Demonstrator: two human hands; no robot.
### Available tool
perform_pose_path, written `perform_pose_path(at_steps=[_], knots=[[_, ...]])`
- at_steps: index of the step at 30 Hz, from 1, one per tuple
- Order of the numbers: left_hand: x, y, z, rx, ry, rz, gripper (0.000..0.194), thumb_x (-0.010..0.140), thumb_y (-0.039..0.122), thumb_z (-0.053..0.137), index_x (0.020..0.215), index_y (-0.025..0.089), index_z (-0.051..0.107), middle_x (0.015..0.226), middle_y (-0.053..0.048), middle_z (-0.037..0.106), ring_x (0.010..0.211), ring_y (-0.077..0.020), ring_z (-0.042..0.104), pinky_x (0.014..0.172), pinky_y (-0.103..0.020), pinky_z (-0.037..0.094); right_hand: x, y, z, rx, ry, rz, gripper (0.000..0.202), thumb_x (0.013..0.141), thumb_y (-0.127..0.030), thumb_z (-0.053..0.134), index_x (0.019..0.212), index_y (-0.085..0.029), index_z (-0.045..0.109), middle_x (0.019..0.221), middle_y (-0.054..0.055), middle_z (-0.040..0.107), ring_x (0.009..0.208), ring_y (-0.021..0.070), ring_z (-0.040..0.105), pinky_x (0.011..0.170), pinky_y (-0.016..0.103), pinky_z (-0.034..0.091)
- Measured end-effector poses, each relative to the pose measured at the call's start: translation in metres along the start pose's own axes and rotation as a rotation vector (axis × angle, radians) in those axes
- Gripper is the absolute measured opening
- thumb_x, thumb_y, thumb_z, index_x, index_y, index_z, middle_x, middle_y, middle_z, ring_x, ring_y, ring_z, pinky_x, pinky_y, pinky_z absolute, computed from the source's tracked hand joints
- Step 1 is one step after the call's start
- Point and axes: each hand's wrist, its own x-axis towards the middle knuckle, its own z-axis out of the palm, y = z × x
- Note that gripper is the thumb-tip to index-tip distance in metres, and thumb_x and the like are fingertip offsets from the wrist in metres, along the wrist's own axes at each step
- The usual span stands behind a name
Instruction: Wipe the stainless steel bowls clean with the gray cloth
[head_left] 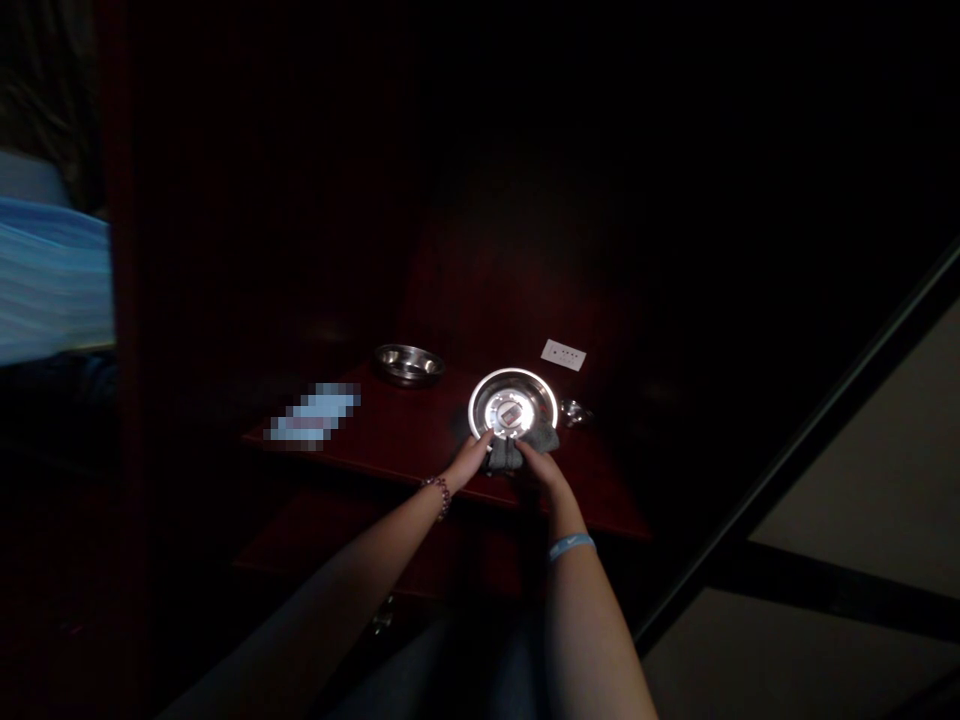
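Note:
A round, shiny stainless steel bowl point(513, 383) is tilted toward me over a dark red shelf point(390, 430). My left hand point(471, 458) grips its near left edge with the thumb on top. At the near right edge my right hand point(541, 466) is closed in the same way. Between my hands a dark grey cloth point(505, 458) lies against the bowl's near side, and more of it shows under the right side. My fingers beneath the bowl and cloth are hidden.
Another steel bowl point(409, 366) stands at the back left of the shelf, with a blurred-out pale item point(315, 412) nearer the edge. Right of my bowl sits a small shiny metal dish point(576, 412). A white card point(564, 354) shows behind. A lower shelf point(300, 530) lies beneath.

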Motion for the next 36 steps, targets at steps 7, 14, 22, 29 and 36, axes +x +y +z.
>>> perform_pose_path(at_steps=[7, 14, 22, 29, 36], knots=[[0.001, -0.001, -0.001, 0.001, 0.023, -0.023, 0.044, 0.076, 0.056, 0.066, 0.096, 0.018, 0.074, 0.111, -0.012, 0.077, 0.113, -0.0301, 0.066, 0.105, -0.039, 0.047, -0.001, -0.003, -0.001, -0.006, -0.007, -0.011, 0.039, 0.083, -0.026, 0.069, 0.121, -0.018, 0.066, 0.099, 0.007, 0.075, 0.084, 0.0202, 0.070, 0.079, 0.035, 0.060], [0.003, -0.002, -0.001, -0.012, 0.022, 0.013, 0.044, 0.075, 0.056, 0.066, 0.096, 0.018, 0.074, 0.108, -0.012, 0.077, 0.111, -0.0306, 0.067, 0.105, -0.041, 0.047, -0.004, -0.005, 0.002, 0.009, -0.003, -0.024, 0.038, 0.083, -0.023, 0.068, 0.120, -0.017, 0.067, 0.100, 0.008, 0.075, 0.087, 0.0219, 0.071, 0.086, 0.041, 0.060], [-0.001, 0.001, -0.001, -0.017, 0.033, 0.018, 0.037, 0.078, 0.052, 0.067, 0.094, 0.019, 0.073, 0.109, -0.012, 0.077, 0.117, -0.0300, 0.065, 0.106, -0.040, 0.047, -0.002, -0.003, 0.001, 0.001, -0.001, -0.034, 0.041, 0.081, -0.026, 0.069, 0.121, -0.017, 0.067, 0.105, 0.009, 0.076, 0.092, 0.0226, 0.072, 0.087, 0.040, 0.059], [0.002, -0.001, 0.001, -0.073, 0.053, -0.027, 0.034, 0.084, 0.045, 0.064, 0.099, 0.015, 0.071, 0.108, -0.014, 0.078, 0.112, -0.0291, 0.069, 0.108, -0.044, 0.047, 0.004, -0.005, -0.013, -0.171, 0.173, -0.112, 0.037, 0.075, -0.031, 0.074, 0.108, -0.014, 0.076, 0.101, 0.009, 0.078, 0.101, 0.0242, 0.073, 0.091, 0.033, 0.056], [0.003, -0.001, 0.001, -0.156, 0.020, 0.052, 0.048, 0.091, 0.047, 0.058, 0.124, 0.014, 0.067, 0.130, -0.013, 0.070, 0.126, -0.0264, 0.063, 0.113, -0.038, 0.043, 0.014, -0.008, -0.029, -0.478, 0.429, -0.101, 0.040, 0.074, -0.046, 0.073, 0.097, -0.014, 0.079, 0.098, 0.014, 0.079, 0.106, 0.0282, 0.072, 0.090, 0.033, 0.055]])
